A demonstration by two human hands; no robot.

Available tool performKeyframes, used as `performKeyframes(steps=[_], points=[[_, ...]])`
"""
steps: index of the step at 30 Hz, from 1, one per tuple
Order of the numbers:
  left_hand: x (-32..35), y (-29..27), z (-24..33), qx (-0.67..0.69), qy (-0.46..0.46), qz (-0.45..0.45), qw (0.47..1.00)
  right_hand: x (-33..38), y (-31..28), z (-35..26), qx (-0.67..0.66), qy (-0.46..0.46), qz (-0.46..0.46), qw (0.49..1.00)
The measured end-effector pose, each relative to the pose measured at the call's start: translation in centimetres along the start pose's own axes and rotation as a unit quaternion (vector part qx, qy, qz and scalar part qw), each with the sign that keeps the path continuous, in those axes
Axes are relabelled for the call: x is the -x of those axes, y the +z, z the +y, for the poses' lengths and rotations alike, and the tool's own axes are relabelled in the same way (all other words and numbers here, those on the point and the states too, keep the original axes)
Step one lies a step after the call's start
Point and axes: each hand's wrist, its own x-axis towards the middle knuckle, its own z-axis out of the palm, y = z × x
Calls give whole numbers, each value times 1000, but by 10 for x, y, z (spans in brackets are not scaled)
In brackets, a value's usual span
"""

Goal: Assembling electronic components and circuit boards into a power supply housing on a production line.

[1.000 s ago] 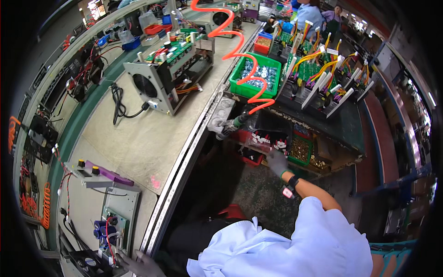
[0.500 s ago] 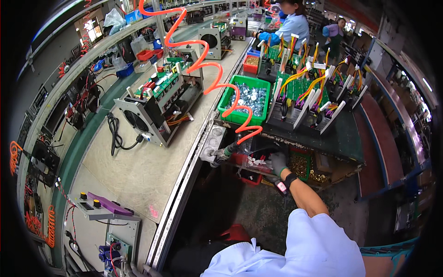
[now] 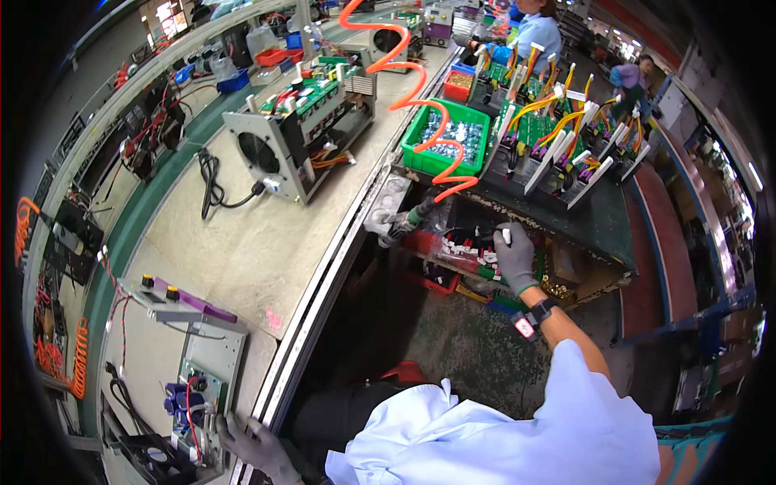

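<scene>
My right hand [image 3: 516, 257], in a grey glove, is closed on a small white connector [image 3: 507, 236] above a red bin [image 3: 461, 259] of dark wires with white plugs. Any wire attached to the connector is hard to make out. At the lower left my gloved left hand [image 3: 257, 449] lies by the edge of an open metal chassis [image 3: 218, 356], fingers apart and holding nothing. That chassis carries a circuit board with blue parts [image 3: 183, 404] and a black fan [image 3: 158, 457]. Whether the left fingertips touch its edge is unclear.
A green bin of screws [image 3: 449, 153] stands by the bench's right edge. An orange coiled hose [image 3: 428, 105] hangs to a power driver [image 3: 402, 222]. A fan-fitted unit [image 3: 279, 158] sits on the bench. Wired green boards [image 3: 541, 133] stand right. Co-workers [image 3: 537, 40] are behind.
My right hand has risen out of the red bin with a white connector in it. My left hand has come further into view by the chassis. The whole view has shifted somewhat.
</scene>
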Motion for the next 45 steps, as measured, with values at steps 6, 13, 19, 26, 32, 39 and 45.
performKeyframes(steps=[6,13,19,26,32,39,45], points=[[-11,-2,3,21,9,7,1000,-20,-45,-126,-130,-123,36,983],[-21,-8,-5,31,-36,11,999,-67,-34,-348,-370,-177,-55,910],[-29,-16,0,56,-83,34,994,10,17,-566,-248,-701,-140,654],[-30,-15,-4,54,-79,43,994,168,147,-684,157,-794,-416,415],[-33,-15,-3,60,-87,42,993,219,240,-676,332,-732,-554,216],[-36,-11,-5,50,-84,42,994,221,256,-659,305,-625,-676,242],[-36,-11,-7,35,-77,30,996,232,278,-644,339,-693,-609,185]])
